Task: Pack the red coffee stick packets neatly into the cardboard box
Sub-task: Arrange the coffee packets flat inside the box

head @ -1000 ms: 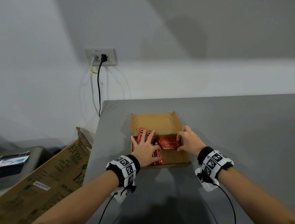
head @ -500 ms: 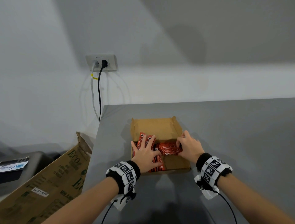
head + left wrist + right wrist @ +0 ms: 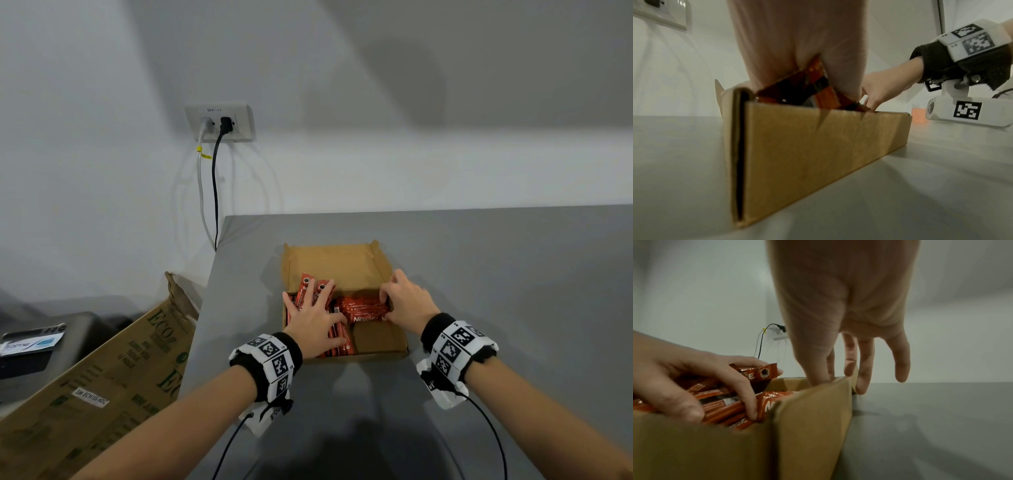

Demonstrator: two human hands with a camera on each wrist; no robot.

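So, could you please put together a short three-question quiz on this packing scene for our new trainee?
1. True or false: the left hand lies flat with spread fingers on the red packets in the cardboard box.
2. Where is the right hand working? A) on the table away from the box; B) at the box's right wall, fingers on the crosswise packets; C) at the wall socket.
3. Fill in: the box's near right corner shows bare ____.

Key
1. True.
2. B.
3. Cardboard: no packets lie there yet.
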